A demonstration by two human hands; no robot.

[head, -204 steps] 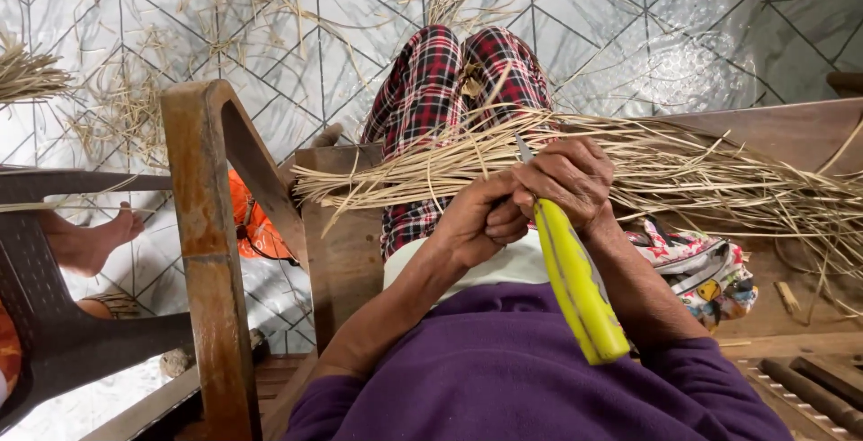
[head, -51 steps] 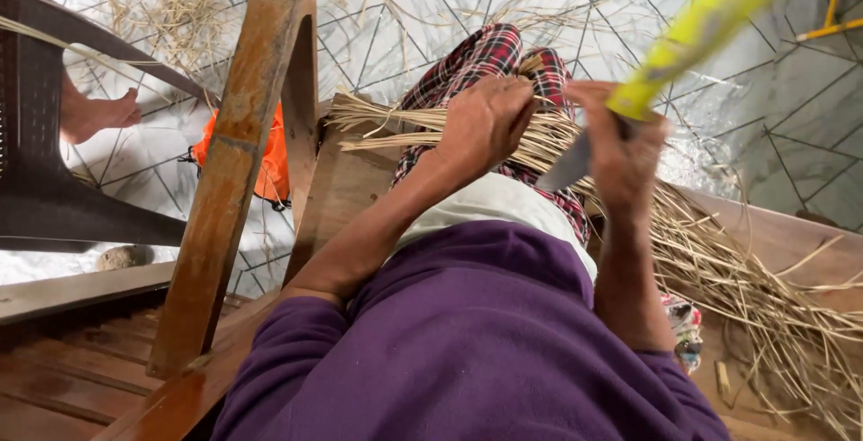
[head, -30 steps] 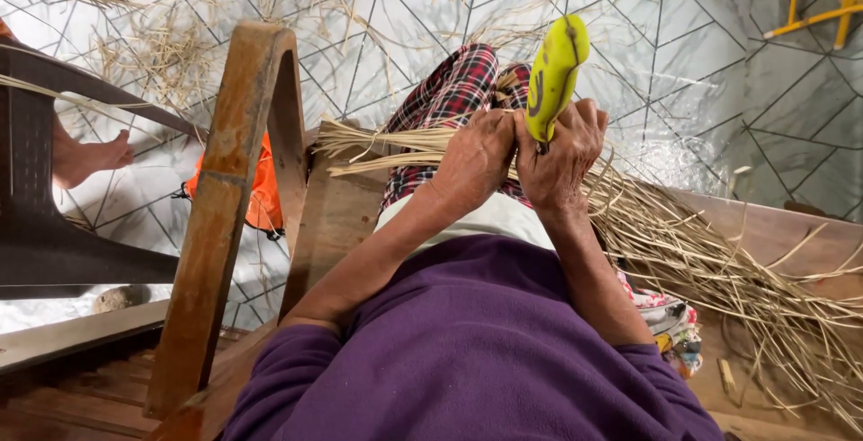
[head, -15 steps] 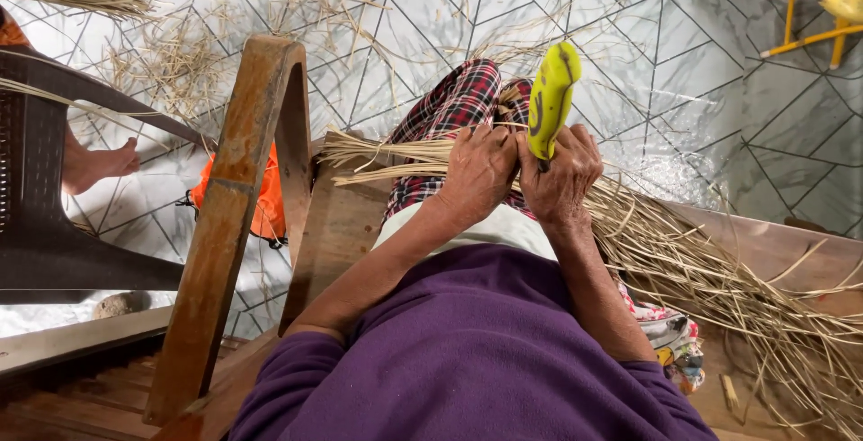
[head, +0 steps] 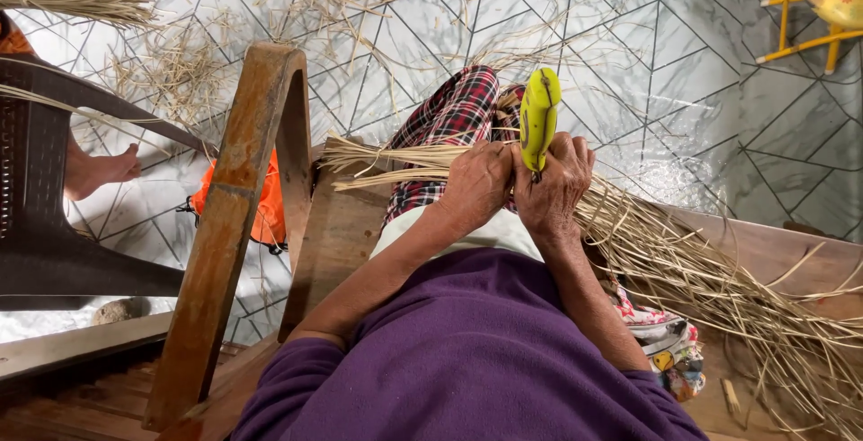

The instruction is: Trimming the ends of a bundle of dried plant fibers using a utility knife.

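Head view: straw scraps (head: pixel 180 72) litter the pale geometric-tiled floor (head: pixel 629 36).

Single head-worn view, steeply downward and close over the lap (no second view), tiled floor (head: pixel 629 36) beyond

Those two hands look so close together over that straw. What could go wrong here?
The right hand grips a yellow-handled tool right beside the left hand, so a slip might nick the fingers. The straw bundle lies loosely across the lap and could slide off onto the tiled floor.
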